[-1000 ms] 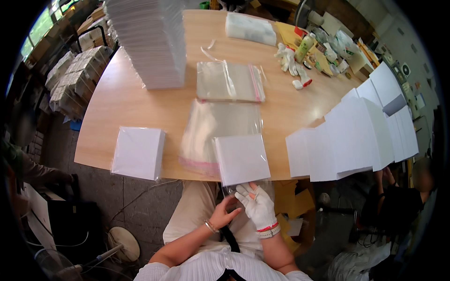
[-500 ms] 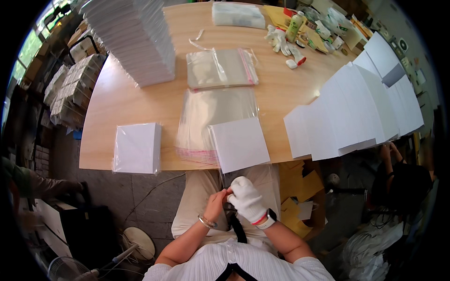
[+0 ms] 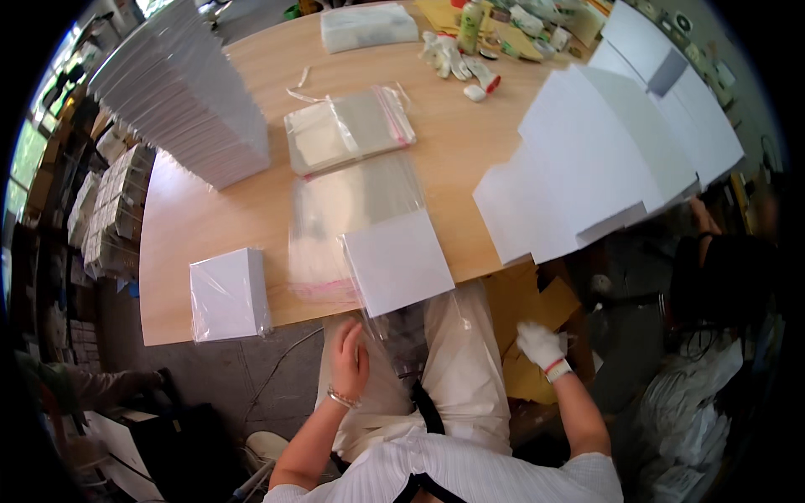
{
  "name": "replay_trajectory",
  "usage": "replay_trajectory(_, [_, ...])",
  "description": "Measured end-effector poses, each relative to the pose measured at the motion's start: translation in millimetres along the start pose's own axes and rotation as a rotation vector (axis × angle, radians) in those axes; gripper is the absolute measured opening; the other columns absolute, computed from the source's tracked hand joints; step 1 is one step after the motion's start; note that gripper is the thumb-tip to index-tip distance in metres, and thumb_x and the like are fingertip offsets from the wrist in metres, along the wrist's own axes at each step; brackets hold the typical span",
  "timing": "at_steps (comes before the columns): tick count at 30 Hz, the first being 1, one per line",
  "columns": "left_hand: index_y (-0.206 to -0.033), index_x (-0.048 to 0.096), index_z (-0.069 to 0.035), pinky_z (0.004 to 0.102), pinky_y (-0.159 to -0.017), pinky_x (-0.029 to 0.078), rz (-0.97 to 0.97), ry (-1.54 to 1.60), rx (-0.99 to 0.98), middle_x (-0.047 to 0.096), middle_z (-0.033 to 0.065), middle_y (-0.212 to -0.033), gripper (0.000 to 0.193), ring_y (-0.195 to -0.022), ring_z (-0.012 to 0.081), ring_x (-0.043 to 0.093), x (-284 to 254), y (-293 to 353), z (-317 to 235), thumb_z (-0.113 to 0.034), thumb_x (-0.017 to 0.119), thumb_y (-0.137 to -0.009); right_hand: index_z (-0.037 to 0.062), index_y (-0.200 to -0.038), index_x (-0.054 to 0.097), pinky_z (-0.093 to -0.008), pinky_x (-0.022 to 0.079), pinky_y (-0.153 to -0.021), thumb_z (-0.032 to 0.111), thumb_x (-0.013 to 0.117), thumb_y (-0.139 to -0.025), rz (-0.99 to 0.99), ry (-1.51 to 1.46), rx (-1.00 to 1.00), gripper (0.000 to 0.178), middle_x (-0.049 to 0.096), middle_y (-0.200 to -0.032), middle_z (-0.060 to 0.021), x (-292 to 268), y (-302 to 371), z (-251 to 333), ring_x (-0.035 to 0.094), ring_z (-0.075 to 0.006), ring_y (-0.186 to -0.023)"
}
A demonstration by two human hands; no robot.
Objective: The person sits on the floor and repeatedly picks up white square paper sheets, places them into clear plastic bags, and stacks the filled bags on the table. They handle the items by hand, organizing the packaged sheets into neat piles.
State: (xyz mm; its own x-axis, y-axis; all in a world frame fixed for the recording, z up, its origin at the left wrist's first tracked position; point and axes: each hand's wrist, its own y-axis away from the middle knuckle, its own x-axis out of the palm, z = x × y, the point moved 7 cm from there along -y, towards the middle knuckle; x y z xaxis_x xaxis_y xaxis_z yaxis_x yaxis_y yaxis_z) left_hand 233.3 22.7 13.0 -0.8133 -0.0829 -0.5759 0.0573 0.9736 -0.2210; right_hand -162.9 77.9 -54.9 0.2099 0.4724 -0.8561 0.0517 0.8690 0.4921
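My bare left hand (image 3: 348, 360), a bracelet at its wrist, is just below the table's front edge with fingers stretched and nothing visible in them. Beside it, clear plastic hangs over the edge from under a white, square-cornered block (image 3: 398, 261), which lies tilted on a pile of clear plastic bags (image 3: 335, 214) with pink-edged strips. Off to the right, my right hand (image 3: 541, 345), in a white knitted glove, is above a carton (image 3: 566, 314) holding yellow-brown paper. Its fingers are blurred, so their grip is unclear. A plastic-wrapped white block (image 3: 226, 293) sits at the table's front left.
A tall stack of wrapped white blocks (image 3: 189, 101) stands at the back left. White stacks (image 3: 604, 159) fill the right side. Another bag bundle (image 3: 348, 130), gloves (image 3: 453, 57) and a green bottle (image 3: 470, 25) lie farther back. A person's arm (image 3: 704, 216) shows at the right.
My hands were together at the table's edge and are now apart. The right one has swung right, over the carton; the left has moved a little left. The whole view has tilted and shifted.
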Motion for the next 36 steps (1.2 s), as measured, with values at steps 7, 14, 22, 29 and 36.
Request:
replay_trajectory(7, [-0.089, 0.065, -0.011, 0.0346, -0.078, 0.045, 0.225, -0.397, 0.860, 0.057, 0.0047, -0.101, 0.027, -0.093, 0.0221, 0.054, 9.3, -32.6, -44.2, -0.007, 0.066, -0.062, 0.0021, -0.080, 0.058, -0.0336, 0.046, -0.062, 0.011, 0.063, -0.070, -0.807, -0.093, -1.221, 0.014, 0.060, -0.079, -0.0090, -147.3, -3.3, 178.6, 0.057, -0.0266, -0.071])
replay_trajectory(14, [-0.082, 0.061, -0.002, 0.0294, -0.060, 0.046, 0.089, 0.025, 0.446, 0.058, 0.0084, -0.088, 0.008, -0.072, 0.0208, 0.057, -15.1, -52.3, -32.9, -0.005, 0.063, -0.075, 0.0028, -0.073, 0.057, -0.0336, 0.047, -0.058, 0.008, 0.056, -0.075, -0.419, -0.444, -1.026, 0.006, 0.063, -0.076, -0.0089, -150.4, -31.9, 166.5, 0.061, -0.0240, -0.067])
replay_trajectory(22, [-0.073, 0.058, 0.001, 0.0269, -0.051, 0.044, 0.001, 0.027, -0.199, 0.057, 0.0084, -0.058, 0.013, -0.050, 0.0157, 0.055, 0.7, -80.8, 8.6, -0.009, 0.058, -0.081, 0.0068, -0.072, 0.051, -0.0437, 0.043, -0.051, 0.023, 0.050, -0.082, -0.545, -0.333, -0.269, 0.019, 0.057, -0.060, -0.0132, -138.7, -69.7, 174.4, 0.058, -0.0322, -0.062])
replay_trajectory(29, [-0.075, 0.057, 0.001, 0.0271, -0.046, 0.045, 0.120, -0.131, -0.221, 0.058, 0.0086, -0.053, 0.016, -0.049, 0.0141, 0.058, 11.1, -91.8, 10.9, -0.012, 0.055, -0.084, 0.0102, -0.071, 0.050, -0.0451, 0.042, -0.045, 0.025, 0.050, -0.081, -0.645, -0.181, -0.248, 0.018, 0.053, -0.057, -0.0119, -141.9, -78.5, 166.1, 0.054, -0.0322, -0.055])
replay_trajectory(36, [-0.100, 0.050, -0.003, 0.0308, -0.054, 0.045, 0.155, -0.152, -0.144, 0.057, 0.0078, -0.071, 0.024, -0.062, 0.0155, 0.056, 4.5, -71.0, 23.6, -0.024, 0.045, -0.090, 0.0089, -0.084, 0.055, -0.0489, 0.045, -0.058, 0.036, 0.045, -0.086, -0.508, -0.101, -0.264, 0.030, 0.059, -0.074, -0.0177, -133.1, -66.4, 188.8, 0.056, -0.0377, -0.072])
